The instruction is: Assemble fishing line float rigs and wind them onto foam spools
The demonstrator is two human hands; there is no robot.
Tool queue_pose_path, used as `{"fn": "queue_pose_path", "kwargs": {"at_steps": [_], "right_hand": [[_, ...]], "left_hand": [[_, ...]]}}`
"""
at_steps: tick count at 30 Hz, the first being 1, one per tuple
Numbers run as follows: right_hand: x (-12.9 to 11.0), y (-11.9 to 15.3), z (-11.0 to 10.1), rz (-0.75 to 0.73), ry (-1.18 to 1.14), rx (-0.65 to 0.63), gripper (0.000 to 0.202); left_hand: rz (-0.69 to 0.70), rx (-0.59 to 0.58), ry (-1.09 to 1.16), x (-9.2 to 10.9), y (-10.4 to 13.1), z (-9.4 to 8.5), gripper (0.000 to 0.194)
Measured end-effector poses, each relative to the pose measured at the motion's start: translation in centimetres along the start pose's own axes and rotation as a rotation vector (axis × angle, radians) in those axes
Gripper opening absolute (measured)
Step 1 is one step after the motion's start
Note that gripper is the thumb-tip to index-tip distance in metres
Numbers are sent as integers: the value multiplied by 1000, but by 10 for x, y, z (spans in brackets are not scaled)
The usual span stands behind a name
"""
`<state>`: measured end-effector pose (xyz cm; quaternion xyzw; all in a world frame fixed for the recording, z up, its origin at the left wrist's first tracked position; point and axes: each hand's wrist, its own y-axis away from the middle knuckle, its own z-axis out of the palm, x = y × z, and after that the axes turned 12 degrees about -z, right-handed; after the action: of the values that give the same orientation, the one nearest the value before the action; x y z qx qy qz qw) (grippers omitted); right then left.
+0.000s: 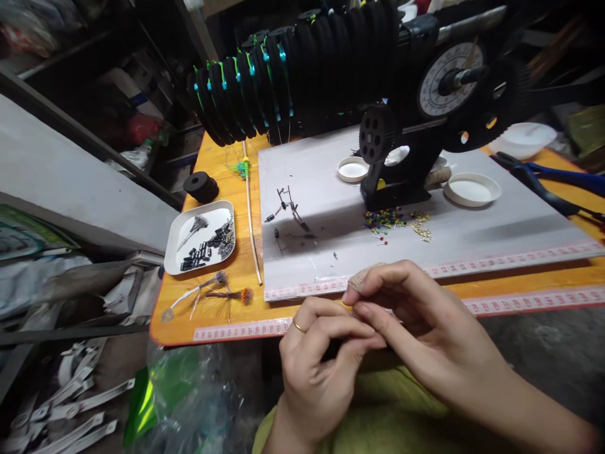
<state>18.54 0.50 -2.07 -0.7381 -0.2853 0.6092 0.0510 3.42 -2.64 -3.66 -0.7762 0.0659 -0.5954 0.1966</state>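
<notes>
My left hand and my right hand meet at the front edge of the table. Both are closed, fingertips pinched near each other; whatever lies between them is too small or hidden to name. A ring sits on a left finger, and a beige wrap covers a right fingertip. Beyond them on the grey board lie small dark parts, colourful-headed pins and gold-coloured bits.
A black machine with a ribbed roller stands across the back. At left are a white tray of black parts, black discs and wire bundles. Shallow white dishes and blue-handled pliers lie at right.
</notes>
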Motion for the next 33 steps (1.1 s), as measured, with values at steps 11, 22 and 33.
{"fn": "queue_pose_path", "kwargs": {"at_steps": [11, 22, 33], "right_hand": [[-15, 1, -10, -374, 244, -169, 31], [-24, 13, -19, -230, 151, -164, 36], [-23, 12, -17, -185, 159, -91, 30]], "left_hand": [[-229, 44, 257, 5, 8, -13, 10], [-746, -232, 639, 12, -1, 1, 24], [-785, -21, 699, 6, -2, 0, 16]]}}
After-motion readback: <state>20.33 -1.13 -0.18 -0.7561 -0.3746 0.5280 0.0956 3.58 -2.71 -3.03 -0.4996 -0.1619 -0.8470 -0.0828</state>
